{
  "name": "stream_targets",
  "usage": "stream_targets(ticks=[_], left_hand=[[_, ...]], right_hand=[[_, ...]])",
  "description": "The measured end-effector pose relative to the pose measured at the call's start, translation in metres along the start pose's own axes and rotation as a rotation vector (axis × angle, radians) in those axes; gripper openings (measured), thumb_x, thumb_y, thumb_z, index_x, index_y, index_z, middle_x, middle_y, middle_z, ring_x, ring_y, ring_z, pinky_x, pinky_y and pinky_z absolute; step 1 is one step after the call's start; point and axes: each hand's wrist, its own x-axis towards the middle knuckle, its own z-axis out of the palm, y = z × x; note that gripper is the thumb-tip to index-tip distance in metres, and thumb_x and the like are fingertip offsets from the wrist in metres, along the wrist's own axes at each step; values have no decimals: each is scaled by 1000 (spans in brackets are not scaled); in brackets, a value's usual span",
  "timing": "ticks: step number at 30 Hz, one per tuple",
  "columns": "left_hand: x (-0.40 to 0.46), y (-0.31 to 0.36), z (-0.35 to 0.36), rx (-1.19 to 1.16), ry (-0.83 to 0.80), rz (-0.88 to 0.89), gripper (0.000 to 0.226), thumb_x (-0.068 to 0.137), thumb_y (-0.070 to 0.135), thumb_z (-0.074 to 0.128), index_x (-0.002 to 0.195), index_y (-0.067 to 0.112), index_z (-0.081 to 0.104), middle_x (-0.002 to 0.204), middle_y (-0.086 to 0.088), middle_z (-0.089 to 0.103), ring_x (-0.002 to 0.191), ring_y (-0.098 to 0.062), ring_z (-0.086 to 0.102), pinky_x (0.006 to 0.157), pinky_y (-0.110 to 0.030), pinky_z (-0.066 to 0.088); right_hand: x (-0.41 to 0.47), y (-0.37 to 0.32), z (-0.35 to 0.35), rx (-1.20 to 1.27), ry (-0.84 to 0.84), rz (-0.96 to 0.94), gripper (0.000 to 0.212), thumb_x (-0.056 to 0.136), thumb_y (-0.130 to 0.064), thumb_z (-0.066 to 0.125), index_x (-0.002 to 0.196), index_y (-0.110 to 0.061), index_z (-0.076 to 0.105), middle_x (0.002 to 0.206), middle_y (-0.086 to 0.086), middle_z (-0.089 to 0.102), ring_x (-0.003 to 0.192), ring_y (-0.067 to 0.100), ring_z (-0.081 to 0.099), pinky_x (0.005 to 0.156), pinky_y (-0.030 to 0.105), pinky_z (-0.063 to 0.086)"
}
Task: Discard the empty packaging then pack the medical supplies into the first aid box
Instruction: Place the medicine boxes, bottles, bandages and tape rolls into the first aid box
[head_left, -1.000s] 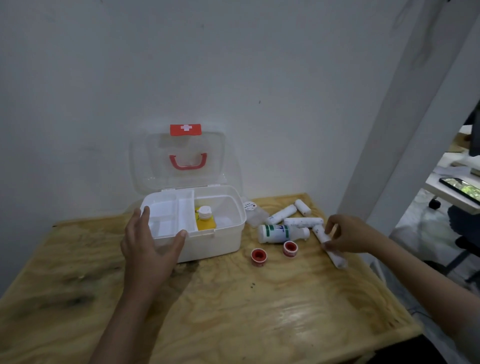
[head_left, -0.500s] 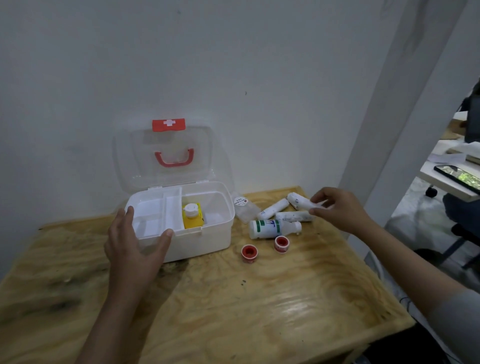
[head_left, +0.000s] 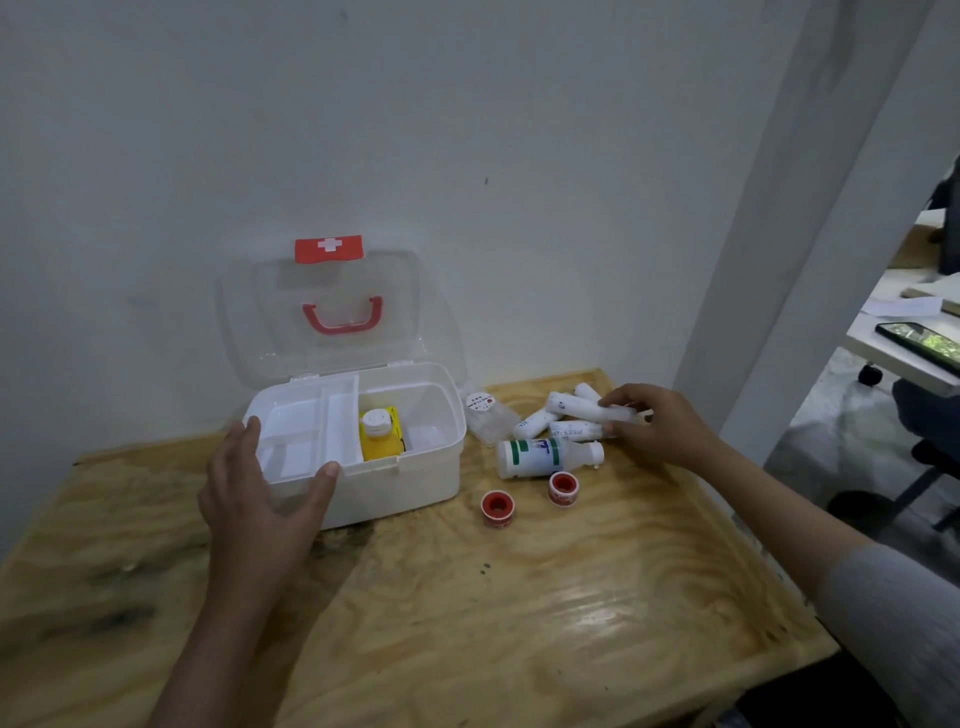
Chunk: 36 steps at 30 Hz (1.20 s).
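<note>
The right hand (head_left: 660, 428) is pinching one soft white bandage roll (head_left: 589, 409) in its fingers, just above three more. The left hand (head_left: 260, 499), fingers spread, is gripping the smooth plastic first aid box (head_left: 405, 483) — lid open — on the grainy plywood bench (head_left: 519, 597). Two red-cored tape rolls (head_left: 497, 509) are lying nearby.

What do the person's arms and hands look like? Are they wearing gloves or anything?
No gloves: both hands are bare. The left hand and its forearm show no sleeve anywhere in view. The right hand is bare too, but further up that arm there is a grey sleeve that starts partway along the forearm. No rings, watch or bracelets show on either one.
</note>
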Motion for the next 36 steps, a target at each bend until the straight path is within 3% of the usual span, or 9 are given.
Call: stream_targets(ticks=[4,13,18,20,24,26,28,31,36], left_hand=[[1,2,2,1,4,-9,80,78,40,68,143,31,23,153,-1,19,138,-29,18,108,-55,28],[0,0,2,-6,7,-15,80,77,41,68,142,33,22,153,0,19,137,-29,19,107,-54,30],[0,1,2,-15,13,-1,81,77,39,69,143,31,23,152,-3,20,137,-29,20,107,-53,29],[-1,1,2,-35,15,-3,82,77,37,70,143,29,24,153,-3,21,137,-29,19,108,-50,27],[-2,1,2,-47,22,17,82,76,35,71,144,26,26,152,-5,22,137,-28,20,108,-47,25],[-1,0,3,-52,23,13,82,76,36,71,144,25,26,152,-4,23,137,-28,20,108,-46,24],[-1,-1,3,-57,22,14,83,76,38,71,144,27,25,153,-3,22,137,-28,20,108,-47,25],[0,-4,3,-59,5,-6,85,75,44,69,144,33,21,154,3,18,137,-26,18,106,-51,30],[1,-5,5,-48,3,-11,86,74,49,68,144,36,18,153,5,18,137,-27,19,104,-53,34]], right_hand=[[-6,8,0,0,-20,0,45,68,-16,80,107,-32,64,109,-5,65,93,18,60,83,33,52],[-12,2,-3,55,108,-75,42,66,-10,82,105,-23,69,97,-2,69,87,20,65,79,31,54],[-11,-22,-25,107,140,-169,45,65,-7,82,105,-23,68,100,0,69,87,18,65,75,10,51],[-8,-40,-32,112,131,-199,45,66,-9,82,106,-24,68,100,-1,68,86,19,65,73,8,50],[0,-84,-36,118,29,-276,40,70,-17,79,104,-34,66,102,-17,66,91,10,64,79,19,51],[6,-107,-32,132,-36,-323,38,72,-18,78,105,-32,66,101,-20,66,93,3,63,80,17,49],[13,-130,-26,143,-84,-363,36,74,-16,77,105,-30,66,97,-20,66,88,-1,61,77,13,47],[26,-162,-13,88,-164,-389,36,77,-16,74,110,-26,66,99,-11,67,88,9,61,76,18,50],[50,-207,15,-250,-334,-405,39,78,-13,71,116,-20,63,112,1,63,88,13,53,77,26,42]])
